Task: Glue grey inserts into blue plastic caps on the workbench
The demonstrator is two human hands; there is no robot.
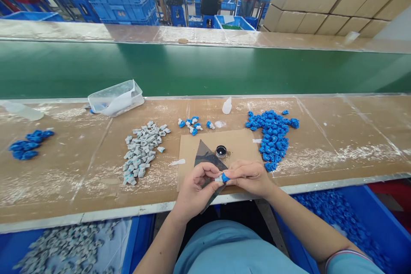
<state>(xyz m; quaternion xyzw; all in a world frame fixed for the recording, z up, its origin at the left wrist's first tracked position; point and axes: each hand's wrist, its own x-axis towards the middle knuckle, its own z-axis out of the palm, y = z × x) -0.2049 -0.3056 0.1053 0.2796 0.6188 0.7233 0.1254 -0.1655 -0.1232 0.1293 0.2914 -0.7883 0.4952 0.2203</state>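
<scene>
Far left on the tabletop point(81, 141), a few blue parts point(30, 144) lay apart from the rest. Rightward came a clear tub point(117, 97), then a loose heap of grey parts point(143, 147); a sweeping forearm could scatter these. Next, a cluster of grey-and-blue pairs point(193, 125) sat just beyond a cardboard sheet point(242, 140).

At centre, a round, dark-topped pot point(221, 150) stood on the cardboard near the knuckles. Judged risk: a bump might tip it; liquid or not, could not tell. Second risk: uneven pressure could make the pinched pieces slip.

Left hand point(196, 192): grip narrow, thumb and fingers pinching a grey piece point(218, 179). Right hand point(249, 177): grip equally narrow, on a blue piece point(225, 177) meeting the grey one, above a dark sheet point(203, 154); seam too small to judge.

Right of that hand lay a blue heap point(274, 135).
</scene>
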